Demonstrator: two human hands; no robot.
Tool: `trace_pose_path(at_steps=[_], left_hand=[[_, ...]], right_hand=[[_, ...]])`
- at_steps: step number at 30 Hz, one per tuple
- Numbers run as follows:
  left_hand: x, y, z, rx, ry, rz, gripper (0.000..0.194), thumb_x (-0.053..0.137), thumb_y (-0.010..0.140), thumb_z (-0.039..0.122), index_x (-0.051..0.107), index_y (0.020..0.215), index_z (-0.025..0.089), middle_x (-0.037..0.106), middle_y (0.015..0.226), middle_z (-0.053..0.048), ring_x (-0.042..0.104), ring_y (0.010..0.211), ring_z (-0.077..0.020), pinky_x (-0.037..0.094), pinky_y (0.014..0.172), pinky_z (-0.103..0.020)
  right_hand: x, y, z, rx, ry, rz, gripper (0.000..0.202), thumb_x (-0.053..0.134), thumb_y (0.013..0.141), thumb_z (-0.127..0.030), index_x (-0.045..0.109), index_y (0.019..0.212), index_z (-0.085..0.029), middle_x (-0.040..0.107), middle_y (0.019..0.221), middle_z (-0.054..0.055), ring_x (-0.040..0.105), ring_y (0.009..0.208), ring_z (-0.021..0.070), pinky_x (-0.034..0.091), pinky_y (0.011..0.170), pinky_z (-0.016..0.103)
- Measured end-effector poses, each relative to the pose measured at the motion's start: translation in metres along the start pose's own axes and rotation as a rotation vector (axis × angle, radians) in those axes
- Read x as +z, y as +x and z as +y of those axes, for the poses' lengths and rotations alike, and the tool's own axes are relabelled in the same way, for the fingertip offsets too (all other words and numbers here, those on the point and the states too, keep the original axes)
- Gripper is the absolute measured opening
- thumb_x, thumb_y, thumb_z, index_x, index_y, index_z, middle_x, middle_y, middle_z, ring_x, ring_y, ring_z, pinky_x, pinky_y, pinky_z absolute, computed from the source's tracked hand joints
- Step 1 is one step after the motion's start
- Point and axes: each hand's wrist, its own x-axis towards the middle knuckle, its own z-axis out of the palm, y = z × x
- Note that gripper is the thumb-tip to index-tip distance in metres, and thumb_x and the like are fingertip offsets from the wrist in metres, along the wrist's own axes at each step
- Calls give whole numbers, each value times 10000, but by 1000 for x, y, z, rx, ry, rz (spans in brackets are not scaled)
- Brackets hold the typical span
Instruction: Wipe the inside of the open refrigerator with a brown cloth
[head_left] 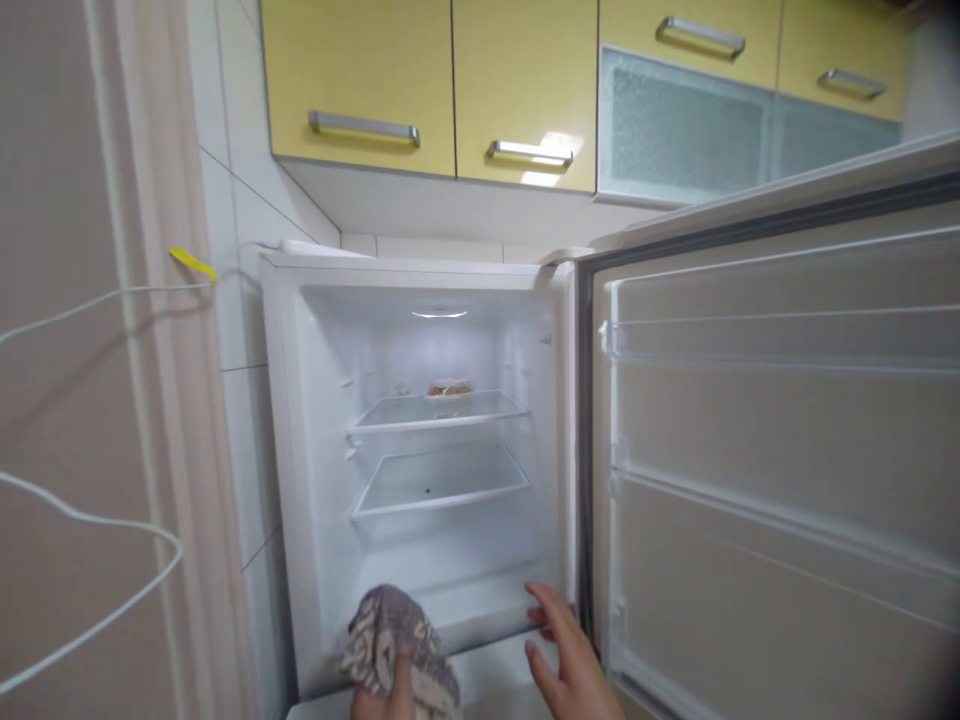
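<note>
Two bare hands of mine reach in at the lower front of an open refrigerator (287,450). With my left hand (382,695) I grip a patterned cloth (394,630), purple-grey and off-white, my thumb pressed over its folds; the bunched cloth is in front of the left part of the compartment floor (450,550), and I cannot tell whether it touches the surface. My right hand (571,662) holds nothing that shows; its fingers are spread and bent, near the right front edge of the compartment, and contact there is unclear.

Above the floor are two glass shelves: the lower shelf (450,475) bears a small dark speck (427,491), and the upper shelf (397,410) carries a brownish package (450,388) towards the back, too small to identify. A ceiling light (439,314) glows over it. On my right the door (780,430) stands wide, with clear racks across its inner face. Yellow wall cabinets (360,60) hang above.
</note>
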Motion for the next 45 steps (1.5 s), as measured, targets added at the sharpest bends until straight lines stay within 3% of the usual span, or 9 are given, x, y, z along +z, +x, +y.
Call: trace_pose_path(at_steps=[3,7,10,14,20,25,30,34,45], left_hand=[[22,29,8,302,243,-53,490,447,876,378,663,1181,61,698,1266,-255,684,1161,-390,556,997,-541],[75,38,17,658,583,-316,611,394,811,70,589,1377,192,625,1444,-117,630,1273,-260,504,1094,-448],[110,30,7,786,848,-524,664,539,766,137,565,1418,259,594,1487,-99,491,1417,-353,345,1200,-615],[127,27,-9,825,968,-579,655,562,844,292,471,1493,284,480,1586,-110,396,1478,-389,268,1209,-673],[110,59,-14,872,923,-674,628,571,899,408,434,1508,335,486,1585,-82,424,1469,-345,311,1210,-640],[82,93,-35,921,810,-681,677,646,867,498,459,1494,323,531,1545,-100,478,1436,-335,428,1168,-585],[32,128,-80,1018,759,-429,449,492,962,487,631,1337,283,692,1368,-68,651,1259,-240,576,1036,-423],[2,132,-110,1195,861,-227,451,491,949,448,633,1326,247,711,1339,-68,673,1218,-255,574,991,-416],[6,110,-110,1217,890,-102,741,480,931,325,184,1606,247,669,1405,-58,620,1278,-251,442,1035,-416]], right_hand=[[33,3,33,118,84,-10,573,499,850,-182,531,1418,-245,576,1477,141,720,1120,204,604,954,331],[59,11,61,215,85,-1,603,490,828,-185,503,1431,-197,542,1493,175,690,1179,225,597,971,358],[70,13,79,261,30,25,595,475,820,-192,514,1413,-152,554,1474,198,654,1246,261,606,961,389],[82,6,100,270,-19,36,600,455,808,-156,530,1404,-168,577,1464,168,615,1309,253,570,1038,410],[95,0,108,272,-152,40,612,475,800,-104,544,1404,-179,580,1481,137,520,1414,249,440,1189,459],[104,22,79,186,-256,8,541,471,883,-157,531,1420,-186,511,1545,146,479,1446,249,446,1191,464],[129,72,36,79,-281,-181,468,467,954,-289,560,1407,-216,481,1583,110,382,1509,267,320,1258,519],[157,106,23,204,-348,-413,586,459,958,-500,524,1453,-192,371,1639,166,257,1553,365,184,1264,626],[214,144,37,126,-401,-691,621,391,949,-502,428,1514,-245,346,1661,126,252,1554,333,116,1240,668]])
